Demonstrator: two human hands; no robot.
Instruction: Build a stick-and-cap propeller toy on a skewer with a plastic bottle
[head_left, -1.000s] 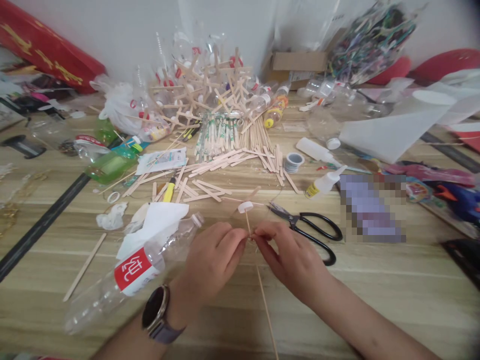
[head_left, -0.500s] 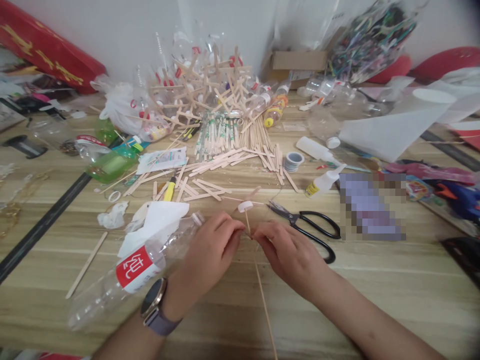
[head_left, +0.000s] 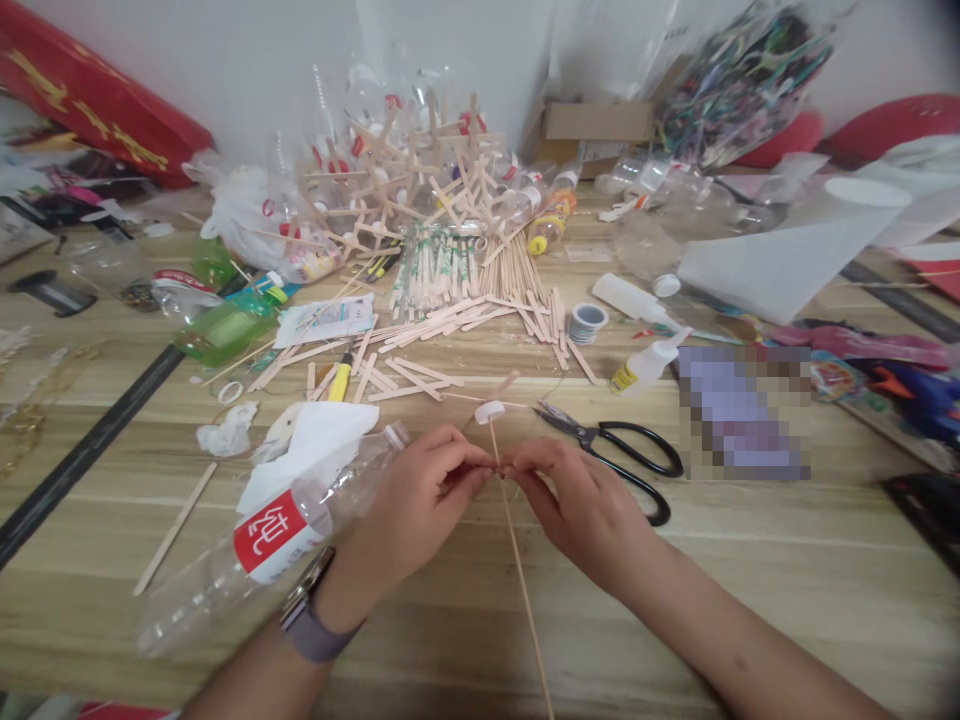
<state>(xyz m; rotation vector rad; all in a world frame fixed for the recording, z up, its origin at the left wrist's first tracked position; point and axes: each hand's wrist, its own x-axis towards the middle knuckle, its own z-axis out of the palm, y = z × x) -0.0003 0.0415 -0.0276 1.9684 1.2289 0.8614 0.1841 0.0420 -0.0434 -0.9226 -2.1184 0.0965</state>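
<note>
A long thin wooden stick (head_left: 523, 580) runs from a white bottle cap (head_left: 490, 411) towards the near table edge. Against it, my left hand (head_left: 431, 490) and my right hand (head_left: 581, 495) meet with fingertips pinched closed, one on either side. Whatever small thing sits between the fingertips is too small and covered to make out. Black-handled scissors (head_left: 589, 436) lie just beyond my right hand, blades pointing left. Beside my left forearm, a clear plastic bottle (head_left: 202, 580) with a red and white label lies on its side.
Flat craft sticks (head_left: 450, 325) lie scattered beyond my hands, before a pile of bottles and joined sticks. At right stand a glue bottle (head_left: 651, 362) and a grey spool (head_left: 587, 322). A yellow cutter (head_left: 340, 380), white paper (head_left: 319, 440) and a green bottle (head_left: 232, 325) are at left.
My left hand has shifted slightly right and its wrist has rolled, so its fingertips now meet the right hand's at the stick. The right hand has moved slightly too.
</note>
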